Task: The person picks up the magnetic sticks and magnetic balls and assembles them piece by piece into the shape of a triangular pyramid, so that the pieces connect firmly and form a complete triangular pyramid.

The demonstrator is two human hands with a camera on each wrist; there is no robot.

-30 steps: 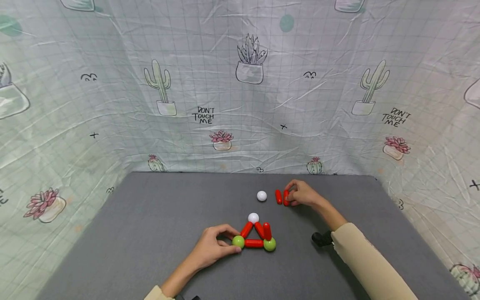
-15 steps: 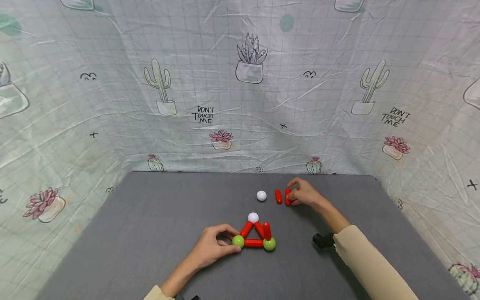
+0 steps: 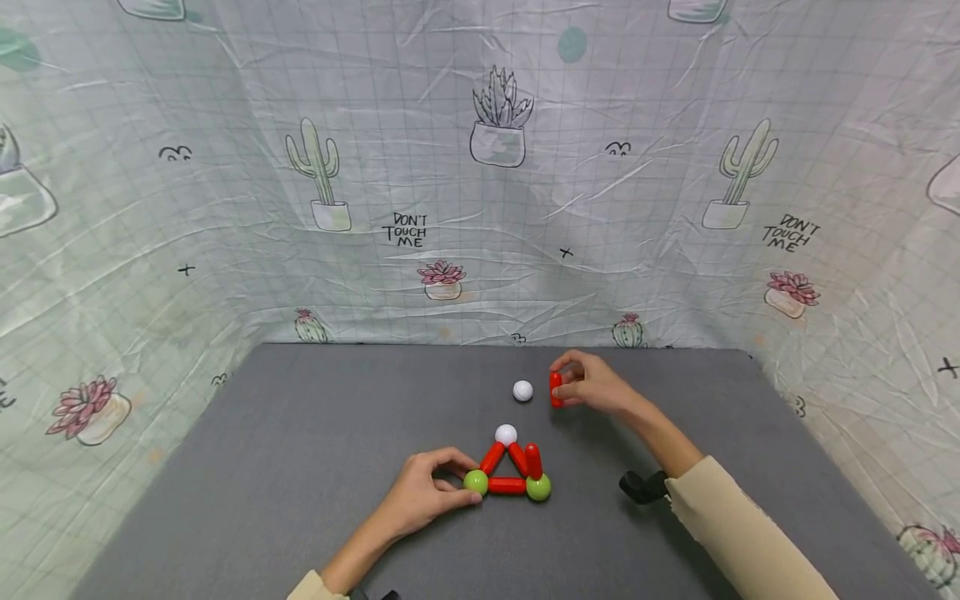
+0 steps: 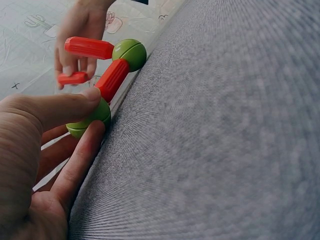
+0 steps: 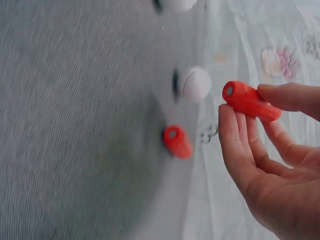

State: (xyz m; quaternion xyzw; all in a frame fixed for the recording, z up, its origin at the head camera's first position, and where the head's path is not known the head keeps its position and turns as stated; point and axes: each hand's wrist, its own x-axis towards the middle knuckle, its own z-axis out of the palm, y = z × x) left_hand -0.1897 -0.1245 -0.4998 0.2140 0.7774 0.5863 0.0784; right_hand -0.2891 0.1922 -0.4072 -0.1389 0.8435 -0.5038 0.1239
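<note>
My left hand (image 3: 427,493) pinches a green ball (image 3: 476,482) between thumb and fingers, at the left corner of a triangle lying on the table. Three red rods form its sides, with a white ball (image 3: 506,435) at the far corner and a second green ball (image 3: 537,488) at the right one. From that right ball another red rod (image 3: 533,460) sticks up. Farther back, my right hand (image 3: 596,386) pinches a loose red rod (image 5: 250,101) above the table, its round end showing a grey disc. Below it on the tabletop lies one more red rod (image 5: 178,142).
A loose white ball (image 3: 522,391) rests on the grey table (image 3: 337,417), left of my right hand. Behind and at both sides hangs a pale curtain (image 3: 570,292) printed with cacti. A black device (image 3: 642,487) is strapped at my right wrist.
My right hand has lifted its red rod off the table and moved left, over the other loose rod. The left hand stays on the green ball.
</note>
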